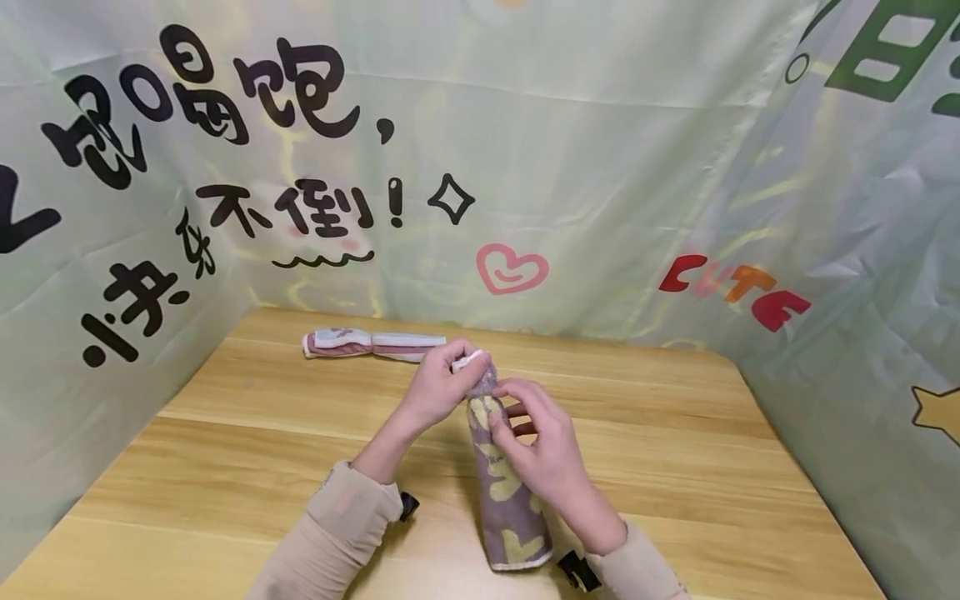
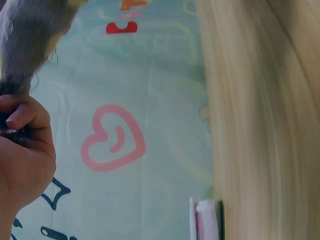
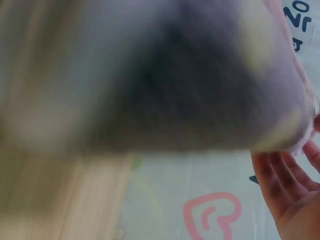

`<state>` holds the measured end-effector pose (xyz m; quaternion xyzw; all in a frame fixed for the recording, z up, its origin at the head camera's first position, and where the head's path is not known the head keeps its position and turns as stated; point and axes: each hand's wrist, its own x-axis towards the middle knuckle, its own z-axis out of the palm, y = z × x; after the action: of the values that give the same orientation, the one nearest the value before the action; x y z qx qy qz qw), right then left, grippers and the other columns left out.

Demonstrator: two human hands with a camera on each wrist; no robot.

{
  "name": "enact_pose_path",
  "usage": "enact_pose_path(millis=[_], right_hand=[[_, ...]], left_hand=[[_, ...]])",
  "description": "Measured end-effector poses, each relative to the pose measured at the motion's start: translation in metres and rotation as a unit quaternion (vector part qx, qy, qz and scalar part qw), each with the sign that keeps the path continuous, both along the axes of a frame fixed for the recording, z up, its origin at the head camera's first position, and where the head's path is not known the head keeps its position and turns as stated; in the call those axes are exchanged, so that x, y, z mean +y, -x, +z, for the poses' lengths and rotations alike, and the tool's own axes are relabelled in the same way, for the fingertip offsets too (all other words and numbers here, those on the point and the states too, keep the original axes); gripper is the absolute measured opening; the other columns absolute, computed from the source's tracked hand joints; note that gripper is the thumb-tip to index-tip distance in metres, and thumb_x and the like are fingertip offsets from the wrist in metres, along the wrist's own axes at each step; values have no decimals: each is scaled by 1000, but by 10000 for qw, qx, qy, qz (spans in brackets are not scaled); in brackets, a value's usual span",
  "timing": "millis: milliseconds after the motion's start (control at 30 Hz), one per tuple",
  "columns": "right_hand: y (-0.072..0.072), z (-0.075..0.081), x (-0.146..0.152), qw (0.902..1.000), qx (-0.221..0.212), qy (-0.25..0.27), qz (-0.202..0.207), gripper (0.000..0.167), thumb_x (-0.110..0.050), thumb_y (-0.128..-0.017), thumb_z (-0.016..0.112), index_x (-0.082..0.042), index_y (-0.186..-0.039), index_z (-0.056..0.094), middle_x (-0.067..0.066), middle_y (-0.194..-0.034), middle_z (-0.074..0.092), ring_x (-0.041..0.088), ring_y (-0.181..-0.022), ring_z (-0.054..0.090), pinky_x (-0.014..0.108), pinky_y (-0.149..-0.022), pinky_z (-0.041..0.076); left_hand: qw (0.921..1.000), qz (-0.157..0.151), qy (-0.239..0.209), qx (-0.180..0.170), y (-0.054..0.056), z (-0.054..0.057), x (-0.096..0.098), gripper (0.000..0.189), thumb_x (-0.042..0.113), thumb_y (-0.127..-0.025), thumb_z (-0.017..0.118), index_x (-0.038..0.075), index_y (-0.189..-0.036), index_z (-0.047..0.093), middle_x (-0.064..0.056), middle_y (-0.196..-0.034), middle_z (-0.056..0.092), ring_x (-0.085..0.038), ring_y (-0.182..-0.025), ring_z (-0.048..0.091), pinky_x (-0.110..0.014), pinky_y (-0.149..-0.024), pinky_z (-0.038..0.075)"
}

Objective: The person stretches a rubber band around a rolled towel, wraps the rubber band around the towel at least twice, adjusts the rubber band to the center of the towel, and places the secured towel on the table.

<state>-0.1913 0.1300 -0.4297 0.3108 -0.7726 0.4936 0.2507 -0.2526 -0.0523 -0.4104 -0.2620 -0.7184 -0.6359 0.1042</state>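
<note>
A purple towel (image 1: 504, 492) with yellow shapes and a pale hem stands bunched over the table, narrow at its top and wider toward its lower end. My left hand (image 1: 437, 385) grips the gathered top, where a white edge pokes out between thumb and fingers. Just below, thumb and index finger of my right hand (image 1: 546, 446) pinch the towel's narrow neck from the right side. In the left wrist view the towel (image 2: 35, 40) rises out of the curled left hand (image 2: 27, 155). Blurred towel cloth (image 3: 210, 85) fills much of the right wrist view.
Behind the left hand, a rolled pink and white towel (image 1: 341, 342), cinched around its middle, lies near the back edge of the wooden table (image 1: 300, 475). Printed fabric walls (image 1: 600, 167) with lettering and a pink heart (image 1: 512, 269) enclose the back and sides.
</note>
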Motion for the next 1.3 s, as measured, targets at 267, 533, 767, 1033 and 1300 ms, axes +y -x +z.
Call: enact_pose_path(millis=[267, 533, 767, 1033, 1300], right_hand=[[3, -4, -2, 9990, 403, -13, -192, 37, 5, -82, 85, -5, -111, 64, 12, -111, 69, 25, -80, 73, 22, -58, 60], [4, -10, -5, 9979, 616, -51, -209, 28, 8, -80, 81, -6, -95, 62, 15, -116, 67, 29, -88, 72, 19, -55, 57], [5, -9, -6, 9964, 792, -229, -209, 28, 4, -79, 82, -9, -84, 58, 16, -116, 66, 20, -80, 67, 18, -52, 53], [7, -9, -5, 9951, 823, -484, -274, 31, -3, -82, 82, -9, -84, 52, 17, -117, 65, 12, -68, 58, 14, -49, 45], [9, -11, 0, 9952, 646, -587, -454, 39, -3, -78, 83, -4, -101, 52, 12, -102, 66, 12, -67, 57, 18, -49, 46]], left_hand=[[9988, 460, 24, -159, -8, -2, 15, 24, 15, -102, 65, 5, -81, 65, -4, -80, 68, -10, -68, 58, -22, -58, 48], [9986, 467, 81, -247, -9, -5, 19, 24, 15, -102, 64, 5, -80, 65, -2, -71, 64, -6, -49, 45, -21, -47, 41], [9986, 460, 130, -215, -6, -4, 14, 23, 14, -101, 64, 5, -80, 64, -2, -72, 63, -9, -57, 55, -22, -50, 47], [9986, 473, 191, -161, -3, -4, 12, 22, 16, -102, 64, 4, -83, 66, -3, -70, 62, -10, -55, 54, -23, -48, 46], [9975, 541, 431, 112, -2, -5, 12, 21, 20, -104, 63, 6, -89, 67, -2, -71, 62, -10, -55, 52, -24, -49, 45]])
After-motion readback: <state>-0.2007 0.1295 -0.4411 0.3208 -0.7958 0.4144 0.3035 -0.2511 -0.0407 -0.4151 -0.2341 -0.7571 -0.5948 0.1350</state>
